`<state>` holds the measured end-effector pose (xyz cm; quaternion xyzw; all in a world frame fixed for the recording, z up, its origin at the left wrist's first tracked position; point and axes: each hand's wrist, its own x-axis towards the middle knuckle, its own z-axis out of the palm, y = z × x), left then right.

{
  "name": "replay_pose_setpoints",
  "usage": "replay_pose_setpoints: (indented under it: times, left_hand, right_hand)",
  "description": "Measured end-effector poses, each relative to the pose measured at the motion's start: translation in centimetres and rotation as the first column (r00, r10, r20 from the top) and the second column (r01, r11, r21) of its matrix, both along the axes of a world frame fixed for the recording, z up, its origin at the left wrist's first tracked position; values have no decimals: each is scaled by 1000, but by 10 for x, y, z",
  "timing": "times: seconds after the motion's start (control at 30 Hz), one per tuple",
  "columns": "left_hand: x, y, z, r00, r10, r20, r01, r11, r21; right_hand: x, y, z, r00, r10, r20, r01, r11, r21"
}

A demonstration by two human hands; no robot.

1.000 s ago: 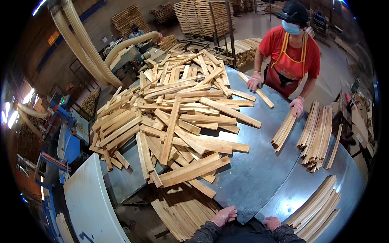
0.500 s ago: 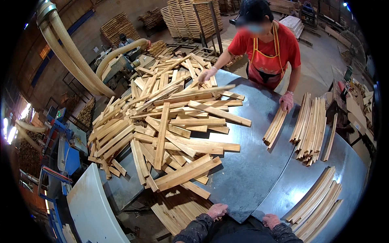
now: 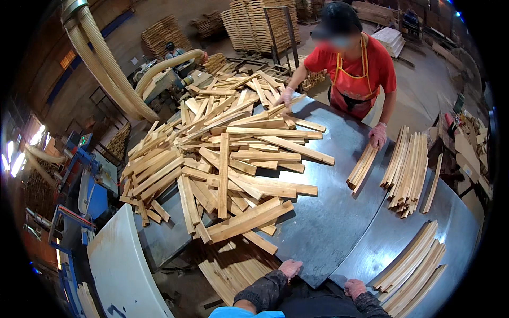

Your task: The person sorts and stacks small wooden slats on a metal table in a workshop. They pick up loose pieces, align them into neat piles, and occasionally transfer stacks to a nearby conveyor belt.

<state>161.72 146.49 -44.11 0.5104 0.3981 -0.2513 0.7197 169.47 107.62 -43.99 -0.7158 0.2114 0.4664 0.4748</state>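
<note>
My left hand (image 3: 290, 268), in a pink glove, rests at the near edge of the metal table (image 3: 310, 236), its fingers loosely curled around nothing I can see. To its right, my right hand (image 3: 354, 288), also gloved, is closed by the same edge, next to a bundle of wooden strips (image 3: 411, 265). A big heap of loose wooden strips (image 3: 228, 153) covers the table's left part. Across the table, a person in a red shirt and apron (image 3: 355, 74) has one gloved hand on a strip at the heap and the other on a small bundle (image 3: 363, 167).
Another row of strips (image 3: 405, 169) lies at the right, with a single strip (image 3: 433, 183) beside it. Below the heap are more boards (image 3: 233, 270). A white panel (image 3: 119, 265) and blue machine (image 3: 95, 199) stand left; thick hoses (image 3: 106, 69) hang behind.
The view has shifted slightly. My left hand has moved a little forward, and more of its sleeve shows. The other person's hand at the heap has drawn a strip slightly toward themselves.
</note>
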Motion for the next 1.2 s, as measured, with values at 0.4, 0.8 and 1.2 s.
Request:
replay_pose_setpoints:
  times: [0.4,0.8,1.2]
  left_hand:
    - [-16,4,-26,1000,9,24,-11,996,91]
    - [-15,-3,-30,982,124,144,-137,987,85]
    - [37,-145,44,893,-445,64,442,895,53]
  right_hand:
    - [-37,-32,-22,949,201,241,-202,979,-18]
    - [-49,-37,-5,792,462,399,-331,874,-356]
    - [-104,-93,25,822,-24,568,195,951,-242]
